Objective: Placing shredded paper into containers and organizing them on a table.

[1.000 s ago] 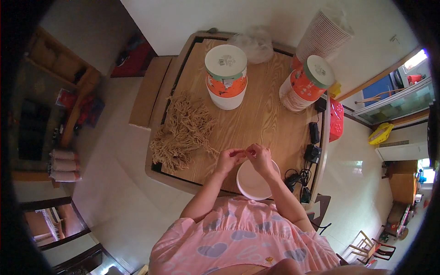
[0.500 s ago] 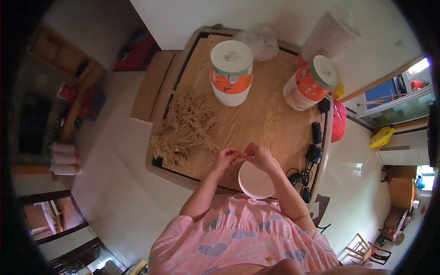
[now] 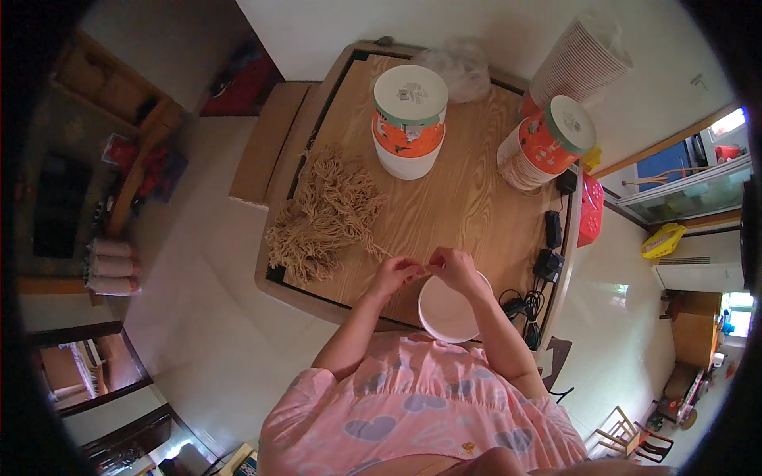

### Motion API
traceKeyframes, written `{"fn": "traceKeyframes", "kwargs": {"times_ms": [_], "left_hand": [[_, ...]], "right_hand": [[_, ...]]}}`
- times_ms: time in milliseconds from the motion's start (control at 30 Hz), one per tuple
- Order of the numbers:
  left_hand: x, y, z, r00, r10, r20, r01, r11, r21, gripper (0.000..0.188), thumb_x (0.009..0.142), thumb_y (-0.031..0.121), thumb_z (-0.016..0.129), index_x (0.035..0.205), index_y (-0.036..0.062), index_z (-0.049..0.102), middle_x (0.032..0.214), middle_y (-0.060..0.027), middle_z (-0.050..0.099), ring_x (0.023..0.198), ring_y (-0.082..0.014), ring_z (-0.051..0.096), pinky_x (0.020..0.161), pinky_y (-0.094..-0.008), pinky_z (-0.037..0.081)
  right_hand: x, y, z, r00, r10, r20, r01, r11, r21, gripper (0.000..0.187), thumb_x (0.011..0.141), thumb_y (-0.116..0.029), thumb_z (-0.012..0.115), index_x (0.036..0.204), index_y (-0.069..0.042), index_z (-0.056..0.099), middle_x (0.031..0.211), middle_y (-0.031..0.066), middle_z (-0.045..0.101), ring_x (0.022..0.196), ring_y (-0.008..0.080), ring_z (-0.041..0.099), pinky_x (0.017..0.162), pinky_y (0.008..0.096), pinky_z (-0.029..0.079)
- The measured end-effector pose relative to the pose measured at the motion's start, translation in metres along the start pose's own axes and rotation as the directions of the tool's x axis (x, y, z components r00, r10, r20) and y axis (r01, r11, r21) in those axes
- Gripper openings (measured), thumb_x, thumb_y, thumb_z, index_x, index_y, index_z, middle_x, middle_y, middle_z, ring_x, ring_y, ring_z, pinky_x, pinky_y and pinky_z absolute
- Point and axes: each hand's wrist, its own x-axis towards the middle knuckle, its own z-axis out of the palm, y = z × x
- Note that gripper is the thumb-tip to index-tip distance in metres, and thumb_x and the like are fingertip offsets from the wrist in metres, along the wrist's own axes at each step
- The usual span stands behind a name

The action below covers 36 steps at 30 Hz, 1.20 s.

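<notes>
My left hand [image 3: 394, 274] and my right hand [image 3: 455, 270] are close together over the near part of the wooden table, fingers pinched. Whatever lies between the fingertips is too small to make out. Under my right hand and forearm sits a round white paper bucket [image 3: 444, 316], its open mouth facing up. A loose heap of tan twine strands [image 3: 325, 210] lies to the left, with one end trailing toward my left hand. Farther back, an upside-down orange and white paper bucket [image 3: 409, 135] is stacked over a white one.
At the back right stand another stack of orange buckets [image 3: 540, 147] and a tall stack of white tubs [image 3: 583, 63]. Black adapters and cables [image 3: 530, 305] line the table's right edge. A clear plastic bag [image 3: 456, 71] lies behind, and a cardboard box [image 3: 270, 143] stands left of the table [image 3: 468, 182].
My fingertips have drawn slightly apart, both hands staying pinched above the table. The whole view has shifted a little; the buckets and twine heap look the same.
</notes>
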Motion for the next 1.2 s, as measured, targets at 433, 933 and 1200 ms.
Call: {"fn": "traceKeyframes", "kwargs": {"times_ms": [433,933,1200], "left_hand": [[0.001,0.012,0.020,0.990,0.085,0.108,-0.081,0.996,-0.044,0.013,0.080,0.013,0.059,0.091,0.0063,0.060,0.076,0.0007,0.060,0.058,-0.0050,0.050,0.045,-0.0180,0.036],[0.010,0.003,0.014,0.999,0.006,0.037,-0.001,0.991,-0.133,0.007,0.079,0.012,0.060,0.082,0.0060,0.059,0.069,0.0006,0.058,0.055,-0.0043,0.050,0.043,-0.0172,0.035],[0.017,-0.001,0.017,0.992,0.106,0.067,-0.093,0.981,-0.169,0.011,0.076,0.011,0.063,0.086,0.0081,0.058,0.067,0.0038,0.055,0.054,-0.0026,0.046,0.044,-0.0159,0.033]], "right_hand": [[-0.001,0.012,-0.001,0.997,-0.065,-0.041,0.071,0.984,0.162,0.020,0.070,-0.012,0.063,0.084,-0.003,0.053,0.073,0.0120,0.060,0.068,0.0249,0.059,0.060,0.0335,0.046],[-0.035,-0.062,-0.073,0.831,-0.382,-0.404,0.472,0.868,0.151,0.024,0.068,0.002,0.060,0.090,-0.005,0.055,0.084,0.0114,0.058,0.081,0.0228,0.056,0.074,0.0319,0.043],[-0.125,-0.208,-0.163,0.192,-0.603,-0.774,0.928,0.369,-0.057,0.029,0.060,0.010,0.057,0.071,-0.016,0.055,0.081,0.0046,0.058,0.075,0.0184,0.056,0.079,0.0475,0.038]]}}
